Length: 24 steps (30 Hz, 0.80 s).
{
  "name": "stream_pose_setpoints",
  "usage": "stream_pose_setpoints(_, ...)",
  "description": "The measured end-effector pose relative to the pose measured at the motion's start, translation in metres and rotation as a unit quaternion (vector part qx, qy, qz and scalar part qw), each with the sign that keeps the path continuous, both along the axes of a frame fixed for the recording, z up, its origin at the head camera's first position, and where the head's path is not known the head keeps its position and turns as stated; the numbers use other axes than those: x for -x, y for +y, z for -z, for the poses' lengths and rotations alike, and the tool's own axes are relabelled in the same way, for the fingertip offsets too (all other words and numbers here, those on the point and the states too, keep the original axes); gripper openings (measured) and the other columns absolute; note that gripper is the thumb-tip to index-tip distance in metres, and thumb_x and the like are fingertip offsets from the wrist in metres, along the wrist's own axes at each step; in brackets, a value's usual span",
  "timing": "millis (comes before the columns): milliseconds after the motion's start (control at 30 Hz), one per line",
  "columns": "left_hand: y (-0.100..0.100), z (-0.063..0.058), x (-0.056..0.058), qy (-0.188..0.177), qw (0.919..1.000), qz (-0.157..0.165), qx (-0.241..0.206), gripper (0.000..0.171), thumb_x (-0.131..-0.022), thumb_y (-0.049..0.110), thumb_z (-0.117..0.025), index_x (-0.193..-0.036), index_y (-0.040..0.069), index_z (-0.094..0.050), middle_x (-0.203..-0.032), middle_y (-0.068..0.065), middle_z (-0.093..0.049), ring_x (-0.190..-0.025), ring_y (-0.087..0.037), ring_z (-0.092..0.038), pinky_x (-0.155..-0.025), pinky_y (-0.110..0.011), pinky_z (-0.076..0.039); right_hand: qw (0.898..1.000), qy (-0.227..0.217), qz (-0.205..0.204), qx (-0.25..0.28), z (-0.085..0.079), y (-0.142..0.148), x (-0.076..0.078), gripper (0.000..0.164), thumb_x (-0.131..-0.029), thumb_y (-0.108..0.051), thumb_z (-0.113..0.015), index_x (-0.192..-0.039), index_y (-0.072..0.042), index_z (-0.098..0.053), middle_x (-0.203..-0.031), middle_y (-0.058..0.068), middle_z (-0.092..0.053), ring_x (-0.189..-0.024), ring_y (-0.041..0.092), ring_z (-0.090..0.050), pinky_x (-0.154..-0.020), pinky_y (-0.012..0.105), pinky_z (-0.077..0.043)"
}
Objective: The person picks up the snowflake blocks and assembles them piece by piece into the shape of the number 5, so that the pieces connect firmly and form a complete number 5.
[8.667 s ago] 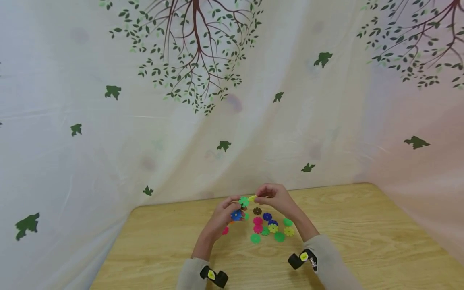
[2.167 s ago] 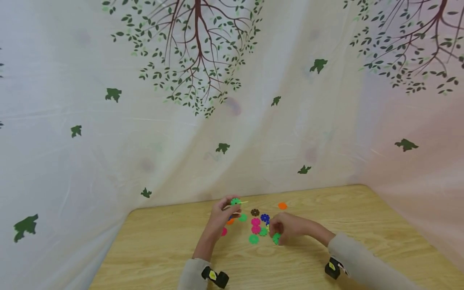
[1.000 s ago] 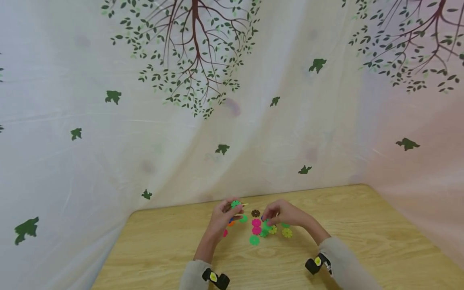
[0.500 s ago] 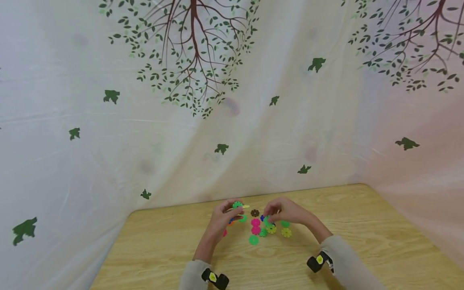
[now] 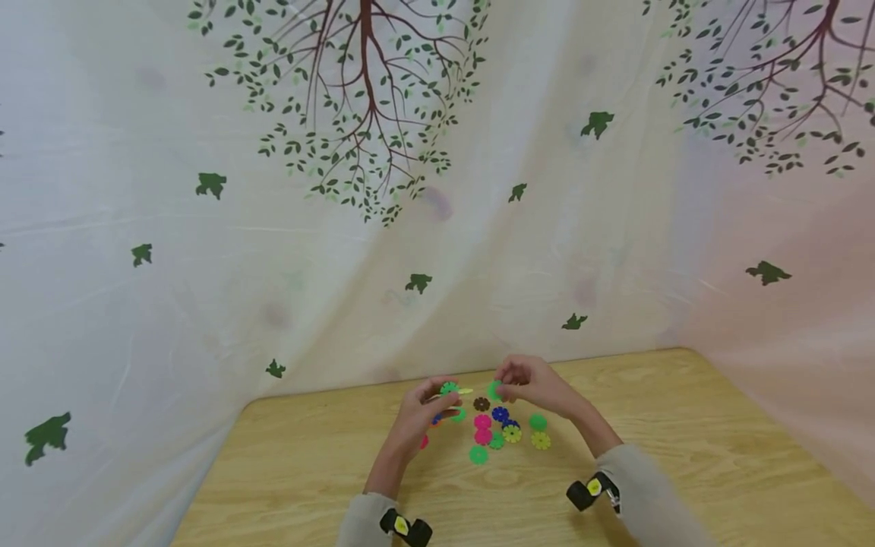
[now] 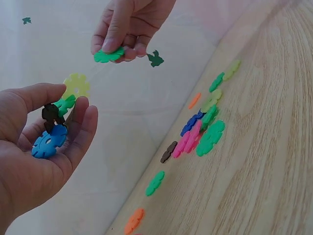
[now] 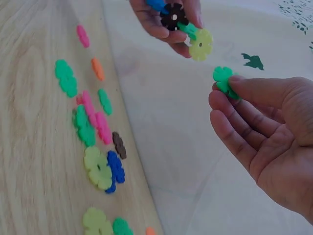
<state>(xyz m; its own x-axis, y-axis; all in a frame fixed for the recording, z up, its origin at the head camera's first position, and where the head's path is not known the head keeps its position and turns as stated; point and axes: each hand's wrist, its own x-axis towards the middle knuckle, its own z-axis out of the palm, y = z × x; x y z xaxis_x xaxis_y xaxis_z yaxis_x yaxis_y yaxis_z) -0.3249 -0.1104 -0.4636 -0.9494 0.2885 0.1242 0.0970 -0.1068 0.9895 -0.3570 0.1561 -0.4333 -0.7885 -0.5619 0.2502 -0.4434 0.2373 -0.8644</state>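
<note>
My left hand [image 5: 413, 414] holds a small chain of flower-shaped interlocking discs above the table. In the left wrist view, the chain runs from a blue disc [image 6: 49, 142] in the palm through a dark brown disc [image 6: 50, 116] and a green disc [image 6: 65, 104] to a yellow disc [image 6: 77, 85] that sticks out past the fingertips. To the right, apart from the chain, my right hand [image 5: 540, 386] pinches a single green disc [image 7: 224, 81] between thumb and fingers. A short gap separates that disc from the yellow one.
On the wooden table [image 5: 307, 463] under the hands lie several loose discs: pink [image 5: 482, 436], dark blue [image 5: 500, 413], brown [image 5: 481, 404], yellow [image 5: 541, 441] and green [image 5: 478, 455]. Behind the table's far edge hangs a pale curtain [image 5: 342, 304] with printed trees and leaves.
Over the last seconds my right hand has picked up a green disc from the right of the pile and lifted it up toward the left hand. The left hand has barely moved.
</note>
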Motion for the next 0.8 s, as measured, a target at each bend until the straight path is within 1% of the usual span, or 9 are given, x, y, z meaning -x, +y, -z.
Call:
stream_pose_setpoints(133,0.000,0.000,-0.001,0.001,1.0000,0.001,-0.001,0.038,-0.099,0.016,-0.068,-0.132,-0.001,-0.060,-0.125,-0.021,-0.061,-0.110,-0.027,-0.067,-0.094,-0.035,-0.060,1.000,0.017,0.022,0.006,-0.002,-0.008,0.000,0.022,-0.098,-0.011,-0.068,-0.118,-0.001,-0.068,-0.094,0.016,-0.074,-0.079,0.018,-0.072,-0.071,0.029,-0.061)
stream_pose_setpoints(267,-0.001,-0.001,-0.001,0.002,1.0000,-0.003,0.004,0.039,-0.099,0.019,-0.067,-0.133,0.001,-0.059,-0.119,-0.012,-0.065,-0.119,-0.038,-0.063,-0.098,-0.038,-0.058,0.999,0.031,0.030,0.014,-0.003,-0.017,0.000,0.024,-0.098,-0.013,-0.068,-0.120,-0.004,-0.071,-0.093,0.016,-0.075,-0.077,0.013,-0.070,-0.071,0.033,-0.061)
stream_pose_setpoints(333,-0.002,-0.002,-0.002,0.000,1.0000,-0.005,0.005,0.039,-0.099,0.020,-0.068,-0.133,0.002,-0.059,-0.116,-0.007,-0.065,-0.120,-0.040,-0.062,-0.099,-0.039,-0.058,0.999,0.032,0.031,0.021,-0.003,-0.021,0.000,0.023,-0.098,-0.014,-0.069,-0.119,-0.004,-0.072,-0.092,0.016,-0.074,-0.076,0.012,-0.069,-0.072,0.036,-0.061)
stream_pose_setpoints(433,-0.003,-0.003,-0.001,0.000,1.0000,-0.007,0.005,0.040,-0.099,0.020,-0.067,-0.134,0.002,-0.059,-0.116,-0.006,-0.065,-0.114,-0.032,-0.066,-0.098,-0.038,-0.058,0.999,0.027,0.037,0.028,-0.002,-0.026,0.000,0.022,-0.098,-0.015,-0.069,-0.117,-0.005,-0.072,-0.091,0.016,-0.074,-0.076,0.013,-0.069,-0.074,0.041,-0.062)
stream_pose_setpoints(500,-0.004,-0.003,-0.001,-0.001,1.0000,-0.009,0.002,0.040,-0.099,0.020,-0.068,-0.133,0.002,-0.059,-0.117,-0.010,-0.065,-0.111,-0.027,-0.067,-0.097,-0.036,-0.059,0.998,0.021,0.043,0.031,-0.001,-0.028,0.000,0.022,-0.098,-0.015,-0.070,-0.116,-0.004,-0.072,-0.091,0.017,-0.074,-0.076,0.016,-0.070,-0.075,0.044,-0.062)
stream_pose_setpoints(567,-0.004,-0.003,-0.001,0.001,0.9999,-0.011,0.001,0.040,-0.099,0.020,-0.068,-0.133,0.001,-0.059,-0.116,-0.010,-0.066,-0.106,-0.021,-0.069,-0.096,-0.035,-0.059,0.998,0.015,0.048,0.038,-0.001,-0.030,0.000,0.023,-0.097,-0.014,-0.070,-0.116,-0.002,-0.071,-0.091,0.019,-0.073,-0.075,0.016,-0.070,-0.075,0.044,-0.063)
stream_pose_setpoints(667,-0.004,-0.003,0.000,0.003,0.9999,-0.014,0.000,0.039,-0.099,0.020,-0.068,-0.132,0.001,-0.059,-0.114,-0.008,-0.067,-0.105,-0.020,-0.069,-0.096,-0.035,-0.059,0.997,0.007,0.054,0.056,0.001,-0.032,0.000,0.023,-0.097,-0.011,-0.069,-0.116,0.003,-0.069,-0.090,0.020,-0.073,-0.074,0.015,-0.070,-0.075,0.044,-0.063)
stream_pose_setpoints(700,-0.004,-0.003,0.000,0.005,0.9999,-0.015,-0.001,0.039,-0.099,0.020,-0.068,-0.132,0.000,-0.059,-0.111,-0.005,-0.067,-0.105,-0.020,-0.069,-0.096,-0.035,-0.059,0.996,0.004,0.056,0.064,0.003,-0.033,0.000,0.022,-0.097,-0.010,-0.069,-0.116,0.003,-0.069,-0.089,0.020,-0.073,-0.073,0.012,-0.069,-0.074,0.043,-0.063)
stream_pose_setpoints(800,-0.004,-0.003,0.001,0.007,0.9998,-0.017,-0.005,0.039,-0.099,0.019,-0.068,-0.131,0.000,-0.059,-0.110,-0.004,-0.067,-0.102,-0.017,-0.069,-0.096,-0.035,-0.059,0.995,0.004,0.060,0.083,0.006,-0.036,0.000,0.022,-0.097,-0.008,-0.069,-0.115,0.004,-0.069,-0.086,0.014,-0.074,-0.071,0.013,-0.070,-0.074,0.045,-0.063)
